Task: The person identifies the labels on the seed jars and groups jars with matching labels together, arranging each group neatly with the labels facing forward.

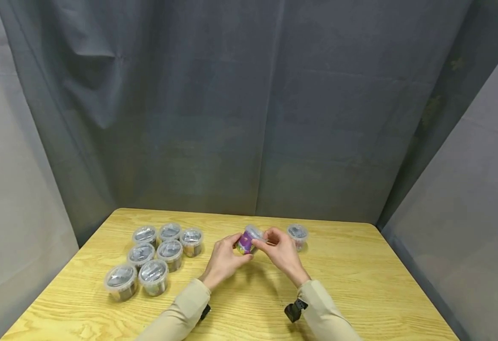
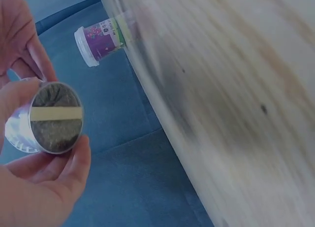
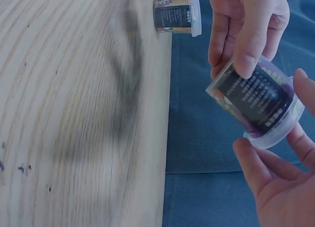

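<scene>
Above the middle of the tabletop (image 1: pixel 360 284), both hands hold one small tub (image 1: pixel 247 239) tilted on its side in the air. The left hand (image 1: pixel 223 258) curls its fingers and thumb round the base end; the right hand (image 1: pixel 280 251) pinches the lid end with fingertips and thumb. This tub is a round, slightly tapered cup of clear plastic with a clear snap-on lid, wrapped in a purple label that turns black with fine pale print on the other face. Its flat bottom shows dark, grainy contents and a pale strip across the middle. One lone tub (image 1: pixel 297 235) of the same kind stands upright just past the right hand, near the far edge. Seven more tubs (image 1: pixel 157 258) stand close together well to the left, their lids shiny. Pale yellow wood with strong grain forms the tabletop; grey cloth (image 1: pixel 249 118) hangs behind, creased. Beige sleeves (image 1: pixel 181 317) cover both forearms.
</scene>
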Available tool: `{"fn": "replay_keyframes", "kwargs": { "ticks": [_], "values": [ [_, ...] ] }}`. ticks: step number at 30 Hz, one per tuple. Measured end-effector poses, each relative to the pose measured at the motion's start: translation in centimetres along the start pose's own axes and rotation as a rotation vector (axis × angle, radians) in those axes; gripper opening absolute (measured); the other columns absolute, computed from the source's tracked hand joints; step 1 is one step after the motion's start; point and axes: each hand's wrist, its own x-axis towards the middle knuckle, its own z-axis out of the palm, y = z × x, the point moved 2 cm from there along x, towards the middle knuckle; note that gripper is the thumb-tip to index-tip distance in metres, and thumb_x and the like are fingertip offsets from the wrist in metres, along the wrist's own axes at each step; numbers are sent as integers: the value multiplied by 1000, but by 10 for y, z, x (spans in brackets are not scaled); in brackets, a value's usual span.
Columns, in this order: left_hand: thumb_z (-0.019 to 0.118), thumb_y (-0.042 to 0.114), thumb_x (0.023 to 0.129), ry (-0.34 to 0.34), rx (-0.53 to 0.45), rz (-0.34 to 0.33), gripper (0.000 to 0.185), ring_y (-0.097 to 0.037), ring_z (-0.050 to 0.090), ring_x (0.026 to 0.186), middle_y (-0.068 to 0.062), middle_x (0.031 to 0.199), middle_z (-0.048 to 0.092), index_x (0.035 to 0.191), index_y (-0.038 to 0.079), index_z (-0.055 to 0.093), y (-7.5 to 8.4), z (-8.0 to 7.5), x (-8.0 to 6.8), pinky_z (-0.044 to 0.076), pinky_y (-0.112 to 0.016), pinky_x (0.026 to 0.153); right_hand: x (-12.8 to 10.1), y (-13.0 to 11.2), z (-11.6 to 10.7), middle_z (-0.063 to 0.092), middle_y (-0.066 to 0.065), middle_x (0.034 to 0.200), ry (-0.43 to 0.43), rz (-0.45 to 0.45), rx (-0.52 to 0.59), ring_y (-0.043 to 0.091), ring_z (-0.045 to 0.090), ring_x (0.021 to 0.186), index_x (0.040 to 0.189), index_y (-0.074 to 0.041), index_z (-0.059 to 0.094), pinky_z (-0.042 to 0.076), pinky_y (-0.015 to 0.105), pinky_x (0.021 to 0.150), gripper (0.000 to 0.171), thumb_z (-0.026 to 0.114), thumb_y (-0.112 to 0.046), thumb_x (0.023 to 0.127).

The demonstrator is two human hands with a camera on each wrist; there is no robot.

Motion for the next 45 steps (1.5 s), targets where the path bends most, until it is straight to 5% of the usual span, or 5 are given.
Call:
{"fn": "replay_keyframes", "kwargs": {
  "ticks": [6,15,25,34,45],
  "values": [
    [84,27,76,6,14,40,60,-22,67,100,-10,115,69,127,5,62,1,1,2,57,-36,86,-1,-2,-6,65,-3,83,-10,-7,-51,12,65,85,81,-18,59,57,31,76,31,79,-42,81],
    [80,24,81,-106,-299,10,59,-26,67,108,-14,125,66,132,5,58,-10,1,10,55,-36,95,0,0,-14,69,1,87,-21,18,35,15,64,82,85,-15,60,51,29,71,28,77,-37,84],
    [85,19,76,45,-87,126,53,-22,66,104,-7,116,68,123,10,62,1,1,7,56,-41,92,1,-2,-13,71,4,96,16,40,71,17,68,93,86,-12,61,56,31,82,30,78,-37,83],
    [77,34,85,-120,-344,-2,59,-22,67,107,-8,124,66,135,11,57,-7,0,10,55,-41,96,2,1,-18,66,13,125,-28,69,244,24,66,109,90,-5,58,56,28,88,27,77,-24,86],
    [85,25,77,-14,-259,57,55,-20,68,105,-9,118,70,125,10,63,-5,3,11,56,-35,93,3,-3,-14,69,11,110,43,111,121,20,66,102,90,-5,62,56,34,89,26,78,-25,85]
  ]
}}
